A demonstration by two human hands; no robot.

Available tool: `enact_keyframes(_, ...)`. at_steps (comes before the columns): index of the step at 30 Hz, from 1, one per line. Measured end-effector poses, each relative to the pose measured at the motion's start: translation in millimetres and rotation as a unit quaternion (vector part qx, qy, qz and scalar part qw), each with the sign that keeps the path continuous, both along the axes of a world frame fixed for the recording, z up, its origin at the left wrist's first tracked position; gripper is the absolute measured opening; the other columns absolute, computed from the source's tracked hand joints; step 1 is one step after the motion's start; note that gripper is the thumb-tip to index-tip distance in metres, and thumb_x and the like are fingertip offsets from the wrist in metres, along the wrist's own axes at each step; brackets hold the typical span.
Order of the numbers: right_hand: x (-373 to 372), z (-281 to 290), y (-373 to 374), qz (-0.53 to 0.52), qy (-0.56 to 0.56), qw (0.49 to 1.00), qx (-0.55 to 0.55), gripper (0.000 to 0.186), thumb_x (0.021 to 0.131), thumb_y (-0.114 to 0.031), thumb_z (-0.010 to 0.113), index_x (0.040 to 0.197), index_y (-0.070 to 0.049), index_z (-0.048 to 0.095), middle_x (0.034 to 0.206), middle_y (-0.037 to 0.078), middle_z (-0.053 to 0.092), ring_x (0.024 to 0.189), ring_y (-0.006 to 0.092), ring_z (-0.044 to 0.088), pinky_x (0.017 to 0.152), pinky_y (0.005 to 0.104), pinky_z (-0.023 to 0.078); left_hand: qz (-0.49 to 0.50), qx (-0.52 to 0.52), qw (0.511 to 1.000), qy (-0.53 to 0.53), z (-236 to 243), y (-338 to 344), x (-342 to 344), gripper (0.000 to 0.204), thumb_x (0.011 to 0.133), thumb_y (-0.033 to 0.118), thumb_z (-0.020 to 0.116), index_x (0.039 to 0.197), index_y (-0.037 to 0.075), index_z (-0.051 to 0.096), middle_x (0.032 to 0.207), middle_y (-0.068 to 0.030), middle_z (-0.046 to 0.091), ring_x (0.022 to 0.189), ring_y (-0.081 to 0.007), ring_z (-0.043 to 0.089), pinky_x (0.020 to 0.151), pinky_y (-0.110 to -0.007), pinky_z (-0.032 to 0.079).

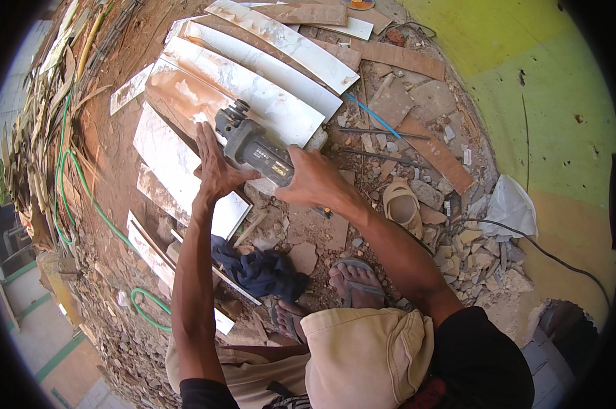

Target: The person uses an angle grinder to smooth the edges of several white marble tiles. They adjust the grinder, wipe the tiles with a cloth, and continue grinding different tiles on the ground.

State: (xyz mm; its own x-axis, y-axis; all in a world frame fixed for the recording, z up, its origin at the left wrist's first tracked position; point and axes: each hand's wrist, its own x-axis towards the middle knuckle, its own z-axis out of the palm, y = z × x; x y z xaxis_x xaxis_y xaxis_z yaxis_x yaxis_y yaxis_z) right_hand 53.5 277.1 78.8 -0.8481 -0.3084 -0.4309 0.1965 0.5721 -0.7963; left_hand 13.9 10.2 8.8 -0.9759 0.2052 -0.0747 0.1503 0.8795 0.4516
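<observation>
My right hand [304,177] grips the rear body of a dark grey angle grinder [257,150], whose head points up and left over a long white tile strip with brown dirt [185,92]. My left hand [214,163] is beside the grinder's head, fingers stretched forward on the tile and thumb reaching right under the tool. Whether that thumb touches the grinder I cannot tell. More cut white tile strips [263,41] lie behind, and broader white pieces [161,140] lie to the left. The grinder's disc is hidden.
Sticks and bamboo [49,136] pile at left beside a green hose [103,218]. A dark cloth [253,273] lies near my sandalled feet. At right are a beige shoe [403,204], rubble [485,266], a white sack [509,204], a black cable [560,252] and a yellow-green wall [539,82].
</observation>
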Motion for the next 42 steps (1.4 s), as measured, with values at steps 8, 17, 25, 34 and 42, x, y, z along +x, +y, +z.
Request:
enact_keyframes(8, 8.3, -3.1, 5.2, -0.011, 0.024, 1.0, -0.007, 0.052, 0.069, -0.024, 0.078, 0.106, 0.008, 0.059, 0.091, 0.029, 0.071, 0.089, 0.0437, 0.073, 0.081, 0.0474, 0.058, 0.005, 0.011, 1.0, 0.002, 0.6, 1.6, -0.4, 0.175, 0.038, 0.068, 0.097, 0.16, -0.006, -0.005, 0.165, -0.0379, -0.004, 0.156, -0.0479, -0.002, 0.127, -0.053, 0.011)
enact_keyframes(17, 13.4, 0.3, 11.7, -0.007, 0.012, 1.0, -0.028, 0.05, 0.07, -0.02, 0.077, 0.106, 0.01, 0.058, 0.093, 0.033, 0.07, 0.094, 0.05, 0.071, 0.084, 0.0505, 0.058, -0.005, 0.008, 1.0, 0.003, 2.0, 0.0, -2.6, 0.174, 0.036, 0.064, 0.099, 0.163, 0.0, -0.002, 0.164, -0.0398, -0.004, 0.155, -0.0511, -0.001, 0.126, -0.058, 0.012)
enact_keyframes(25, 20.0, 1.0, 16.5, -0.01, -0.017, 1.0, -0.002, 0.05, 0.07, -0.025, 0.077, 0.108, 0.003, 0.061, 0.092, 0.026, 0.073, 0.093, 0.0443, 0.073, 0.085, 0.0487, 0.058, -0.013, 0.009, 1.0, 0.001, 7.2, 2.5, -1.8, 0.172, 0.035, 0.057, 0.102, 0.165, 0.007, 0.001, 0.163, -0.0417, -0.004, 0.154, -0.0538, 0.0, 0.124, -0.062, 0.014)
enact_keyframes(34, 29.4, -3.2, 23.4, -0.011, 0.0, 1.0, 0.022, 0.048, 0.072, -0.026, 0.078, 0.105, 0.003, 0.06, 0.088, 0.026, 0.073, 0.089, 0.0412, 0.075, 0.081, 0.0482, 0.058, -0.009, 0.013, 1.0, -0.003, 10.3, 8.4, -2.3, 0.171, 0.035, 0.053, 0.103, 0.164, 0.003, 0.002, 0.163, -0.0418, -0.003, 0.154, -0.0536, 0.001, 0.124, -0.061, 0.015)
enact_keyframes(42, 36.0, -4.0, 28.6, -0.011, 0.01, 1.0, 0.011, 0.048, 0.072, -0.025, 0.078, 0.106, 0.004, 0.06, 0.089, 0.027, 0.072, 0.088, 0.0425, 0.074, 0.08, 0.0482, 0.058, -0.012, 0.015, 1.0, 0.003, 7.7, 3.3, -2.0, 0.171, 0.034, 0.052, 0.103, 0.164, 0.004, 0.003, 0.163, -0.0419, -0.002, 0.155, -0.0532, 0.0, 0.125, -0.061, 0.013)
